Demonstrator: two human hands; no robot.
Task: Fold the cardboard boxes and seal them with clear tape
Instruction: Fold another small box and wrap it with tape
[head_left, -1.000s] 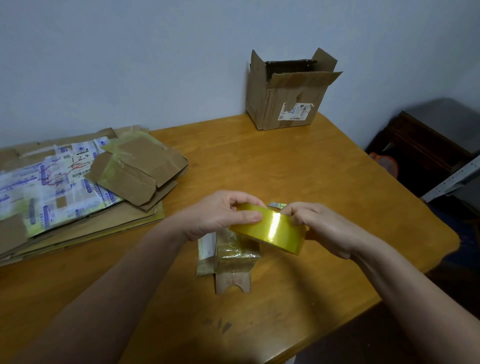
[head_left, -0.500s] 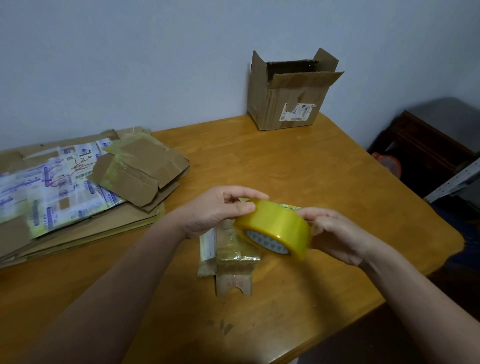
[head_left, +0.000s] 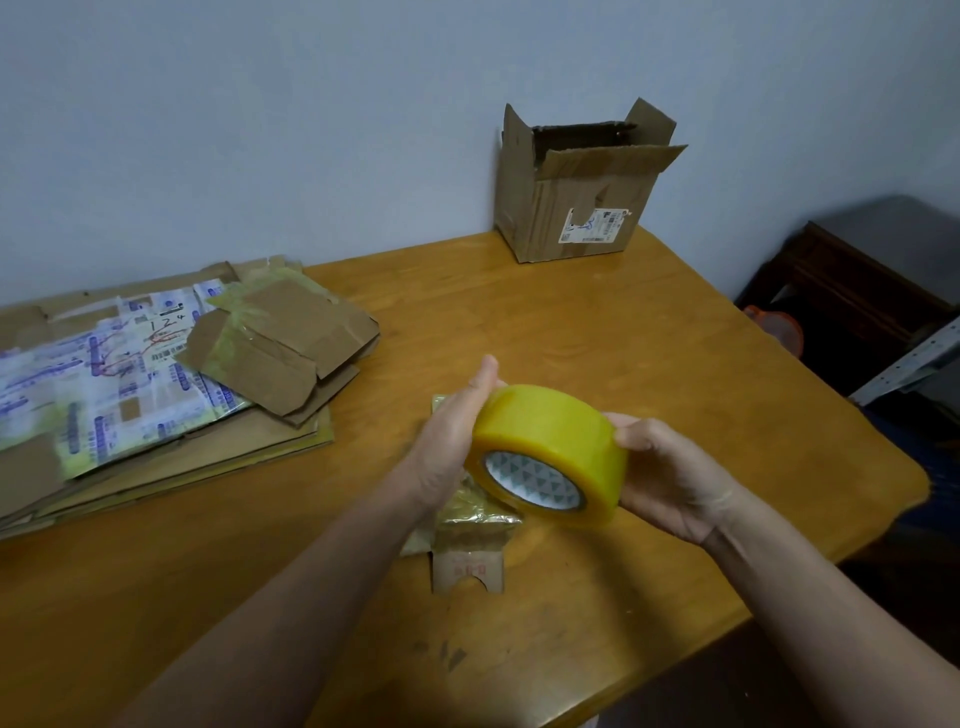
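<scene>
A yellowish roll of clear tape (head_left: 550, 441) is held above the table between both hands, its patterned core facing me. My left hand (head_left: 452, 441) grips its left side with the thumb pointing up. My right hand (head_left: 670, 473) cups its right side, fingers curled round the rim. Under the roll lies a small flattened cardboard box (head_left: 470, 556) wrapped in old tape, partly hidden by my left hand. An assembled cardboard box (head_left: 576, 208) with open top flaps stands at the table's far edge by the wall.
A stack of flattened cardboard (head_left: 156, 384) with printed labels covers the left of the wooden table (head_left: 649, 353). Dark furniture (head_left: 857, 291) and a metal bar (head_left: 914, 358) sit beyond the table's right edge.
The roll has been lifted and tipped so its core faces me. My left thumb has moved from on top of the roll to pointing up beside it.
</scene>
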